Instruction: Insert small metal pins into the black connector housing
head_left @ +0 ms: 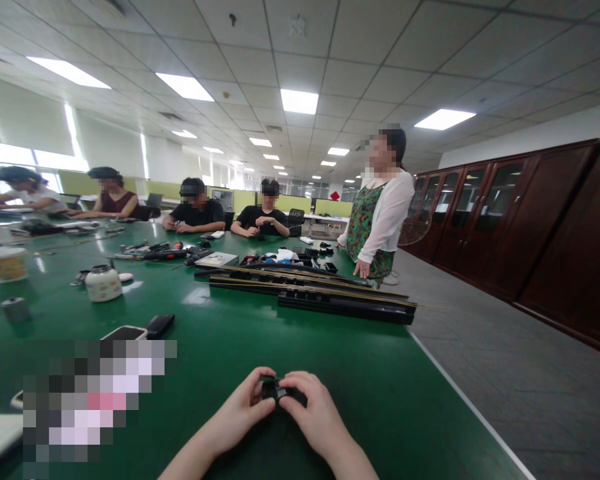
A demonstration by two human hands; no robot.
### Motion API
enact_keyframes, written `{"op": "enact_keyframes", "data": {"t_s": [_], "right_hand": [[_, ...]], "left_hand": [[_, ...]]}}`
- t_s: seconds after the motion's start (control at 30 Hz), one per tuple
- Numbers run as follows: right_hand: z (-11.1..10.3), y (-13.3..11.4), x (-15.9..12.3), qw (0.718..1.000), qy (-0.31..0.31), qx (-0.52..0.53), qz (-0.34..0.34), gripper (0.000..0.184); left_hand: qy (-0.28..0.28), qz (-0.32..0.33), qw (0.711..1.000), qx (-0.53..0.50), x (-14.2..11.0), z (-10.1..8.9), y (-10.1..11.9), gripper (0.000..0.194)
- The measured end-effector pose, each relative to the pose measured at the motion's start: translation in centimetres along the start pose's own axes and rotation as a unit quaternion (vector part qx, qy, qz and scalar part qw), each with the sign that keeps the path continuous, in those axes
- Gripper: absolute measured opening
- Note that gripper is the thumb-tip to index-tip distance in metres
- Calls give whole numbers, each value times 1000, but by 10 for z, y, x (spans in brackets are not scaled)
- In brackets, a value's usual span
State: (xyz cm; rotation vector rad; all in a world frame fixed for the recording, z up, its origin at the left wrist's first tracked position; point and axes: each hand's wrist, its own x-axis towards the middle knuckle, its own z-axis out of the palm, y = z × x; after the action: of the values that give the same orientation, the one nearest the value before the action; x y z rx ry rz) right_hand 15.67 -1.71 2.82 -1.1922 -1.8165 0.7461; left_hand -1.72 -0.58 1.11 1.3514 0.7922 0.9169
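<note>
Between my two hands is a small black plastic part (270,389), held just over the green tabletop. My left hand (245,403) grips its left side between thumb and fingers. On the opposite side, my right hand (307,397) pinches it near a small greyish piece (281,393). Fingers cover much of the part, so its exact kind cannot be made out.
Long black rails (345,308) with thin brass-coloured rods lie across the green table (220,347). Tools (155,252), a pale jar (103,283) and a black case (161,325) are left of them. A person (380,207) stands at the right edge; several others sit opposite.
</note>
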Motion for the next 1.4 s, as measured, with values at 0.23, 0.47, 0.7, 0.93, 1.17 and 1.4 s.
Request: {"op": "enact_keyframes", "data": {"t_s": [0.23, 0.47, 0.7, 0.93, 1.17, 1.4], "right_hand": [[1, 1, 0, 1000, -7, 21, 8, 19], [4, 4, 2, 997, -9, 72, 23, 17], [0, 7, 3, 993, -43, 94, 57, 30], [0, 8, 2, 993, -40, 91, 64, 29], [1, 8, 2, 993, -40, 81, 69, 25], [-1, 5, 3, 991, -47, 89, 86, 22]], "left_hand": [[-6, -1, 1000, 2, -1, 0, 1, 41], [-11, 2, 1000, -16, 0, -4, -4, 42], [-15, 2, 1000, -26, 2, -5, -5, 45], [-11, -4, 1000, -23, 2, -5, -4, 46], [-18, 3, 1000, -22, 3, -7, -7, 43], [-11, -5, 1000, -16, 2, -5, -4, 46]]}}
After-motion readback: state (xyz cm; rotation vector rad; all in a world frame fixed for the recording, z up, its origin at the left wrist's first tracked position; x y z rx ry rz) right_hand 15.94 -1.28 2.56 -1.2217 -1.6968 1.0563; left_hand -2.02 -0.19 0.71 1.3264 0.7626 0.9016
